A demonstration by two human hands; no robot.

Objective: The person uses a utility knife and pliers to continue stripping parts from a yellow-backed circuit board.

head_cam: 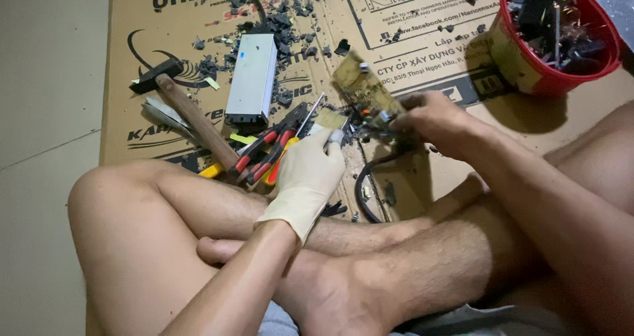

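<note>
Here the person sits cross-legged on a sheet of cardboard (422,177), both hands meeting over a circuit board (364,88). The board is a worn tan-yellow slab, tilted, its far end blurred, with small parts and dark wires bunched at its near right end. The right hand (439,121), bare, is closed around that wired end and holds the board up above the cardboard. The left hand (310,174), in a pale glove, is curled shut around the handle of a small brush (330,121), whose light bristles sit just beside the board's near edge. A black cable (363,184) loops down from the board toward the legs. Left of the gloved hand lie red-handled pliers (267,148), a wooden-handled hammer (188,108) and a grey metal box (251,78) among dark scraps. At far right stands a red bowl (528,72) full of dark parts.
</note>
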